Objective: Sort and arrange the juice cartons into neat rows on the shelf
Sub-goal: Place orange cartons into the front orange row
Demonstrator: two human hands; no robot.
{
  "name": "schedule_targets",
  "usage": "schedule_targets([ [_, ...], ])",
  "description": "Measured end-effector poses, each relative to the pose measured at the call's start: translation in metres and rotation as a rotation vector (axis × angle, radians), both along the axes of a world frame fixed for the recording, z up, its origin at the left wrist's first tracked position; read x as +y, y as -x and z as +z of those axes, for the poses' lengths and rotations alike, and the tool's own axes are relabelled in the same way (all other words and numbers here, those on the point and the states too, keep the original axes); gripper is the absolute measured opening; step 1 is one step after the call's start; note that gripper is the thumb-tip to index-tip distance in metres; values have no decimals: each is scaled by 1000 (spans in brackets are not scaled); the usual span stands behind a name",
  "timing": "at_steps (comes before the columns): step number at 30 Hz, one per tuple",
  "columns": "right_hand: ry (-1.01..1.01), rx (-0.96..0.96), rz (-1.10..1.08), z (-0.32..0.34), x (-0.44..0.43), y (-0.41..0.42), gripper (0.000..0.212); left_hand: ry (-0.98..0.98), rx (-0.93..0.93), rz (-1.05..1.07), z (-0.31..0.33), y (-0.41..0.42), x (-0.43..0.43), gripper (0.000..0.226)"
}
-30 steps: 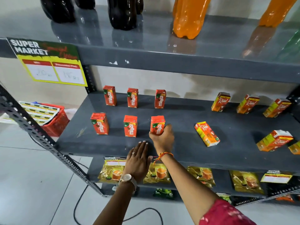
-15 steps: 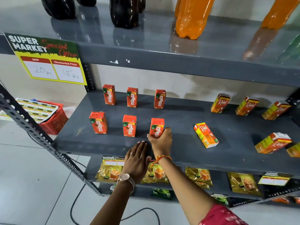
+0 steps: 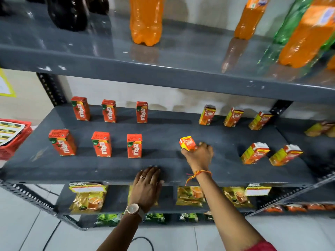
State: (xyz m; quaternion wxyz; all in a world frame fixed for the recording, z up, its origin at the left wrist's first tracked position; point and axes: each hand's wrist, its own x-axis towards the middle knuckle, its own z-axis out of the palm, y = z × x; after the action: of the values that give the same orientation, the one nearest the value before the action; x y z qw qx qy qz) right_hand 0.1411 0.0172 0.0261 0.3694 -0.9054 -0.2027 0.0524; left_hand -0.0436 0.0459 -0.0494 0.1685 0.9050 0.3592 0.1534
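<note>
Real carton (image 3: 187, 143) gripped by right hand (image 3: 199, 155), left hand (image 3: 147, 185) flat on shelf edge (image 3: 72, 175)

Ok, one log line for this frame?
right hand: gripping Real carton | left hand: flat on shelf edge | Maaza cartons: two rows, upright

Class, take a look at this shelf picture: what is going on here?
A person is tidying juice cartons on a grey shelf. The right hand grips a yellow-and-red Real carton in the front row. The left hand rests flat on the shelf's front edge. Six red Maaza cartons stand in two neat rows on the left.
</note>
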Motion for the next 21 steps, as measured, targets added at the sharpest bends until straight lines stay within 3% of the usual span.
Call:
schedule_targets([
  [2,87,104,53,3,-11,-20,69,-4,3,-12,4,-30,-8,63],
  [6,104,232,237,5,-17,-42,29,-20,49,10,16,-77,-23,56],
  [15,162,182,420,6,-19,-58,31,-2,151,114,8,-88,-35,63],
  [17,55,148,407,2,-24,-52,31,13,169,119,8,-88,-35,69],
  [21,-420,106,317,-1,-31,-32,39,16,183,132,8,-88,-37,70],
])
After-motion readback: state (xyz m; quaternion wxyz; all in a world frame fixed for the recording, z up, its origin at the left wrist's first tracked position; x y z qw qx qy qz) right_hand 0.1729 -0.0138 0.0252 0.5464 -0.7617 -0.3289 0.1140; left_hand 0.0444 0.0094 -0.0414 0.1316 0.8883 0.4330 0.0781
